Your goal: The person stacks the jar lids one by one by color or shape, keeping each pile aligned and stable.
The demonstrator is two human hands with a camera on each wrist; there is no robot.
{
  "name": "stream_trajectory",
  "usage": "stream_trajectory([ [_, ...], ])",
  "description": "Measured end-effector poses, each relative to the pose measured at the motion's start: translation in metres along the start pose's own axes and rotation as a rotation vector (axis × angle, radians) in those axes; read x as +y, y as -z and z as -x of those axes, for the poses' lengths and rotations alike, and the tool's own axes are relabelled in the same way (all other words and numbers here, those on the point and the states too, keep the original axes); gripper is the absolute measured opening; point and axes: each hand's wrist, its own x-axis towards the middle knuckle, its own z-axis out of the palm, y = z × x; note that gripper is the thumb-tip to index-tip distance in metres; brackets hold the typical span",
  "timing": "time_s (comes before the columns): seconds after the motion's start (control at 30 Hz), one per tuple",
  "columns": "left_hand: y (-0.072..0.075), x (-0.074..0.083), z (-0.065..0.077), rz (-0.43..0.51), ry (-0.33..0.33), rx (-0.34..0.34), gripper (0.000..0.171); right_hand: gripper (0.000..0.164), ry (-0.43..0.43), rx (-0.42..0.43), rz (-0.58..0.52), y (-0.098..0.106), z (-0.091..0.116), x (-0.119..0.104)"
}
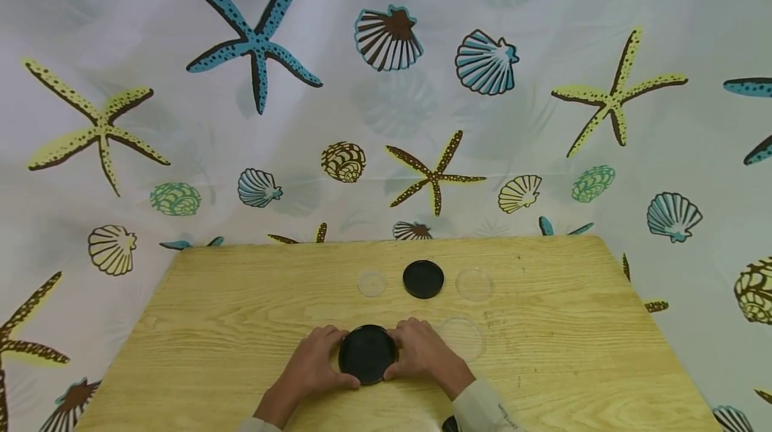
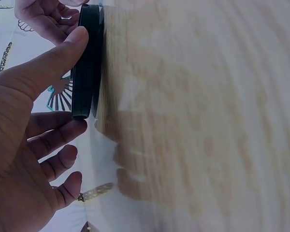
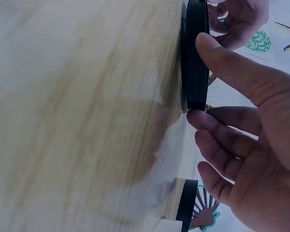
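Note:
A round, shallow black dish [image 1: 368, 354] is held flat between both hands near the front middle of the table. My left hand [image 1: 310, 365] grips its left rim, thumb at the near side and fingers at the far side. On the opposite rim my right hand [image 1: 419, 351] pinches it the same way. In the left wrist view the dish [image 2: 86, 63] appears edge-on, very close to the tabletop; whether it touches the wood I cannot tell. Thumb and first fingers of the right hand [image 3: 261, 140] meet its edge in the right wrist view.
A second, smaller black dish [image 1: 423, 279] lies farther back on the wooden table [image 1: 241, 311]. Clear round discs flank it on the left [image 1: 372, 283] and right [image 1: 474, 284]. Another, larger clear disc [image 1: 464, 338] lies beside my right hand. A shell-and-starfish curtain [image 1: 313, 124] surrounds the table.

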Motion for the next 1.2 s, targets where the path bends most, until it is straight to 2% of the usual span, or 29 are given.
stream_trajectory([
  [0.4,-0.0023,-0.0013,0.0028,0.008,0.017,-0.010,0.084,0.061,-0.022,-0.012,-0.002,-0.0017,0.0015,-0.0027],
  [0.87,-0.0042,-0.0023,0.0023,0.016,-0.016,0.006,0.084,0.061,-0.023,-0.006,0.019,-0.0004,0.0029,-0.0042],
  [1.2,-0.0062,-0.0040,0.0031,-0.006,-0.012,-0.002,0.085,0.065,-0.020,-0.005,0.052,-0.0036,0.0028,-0.0039],
])
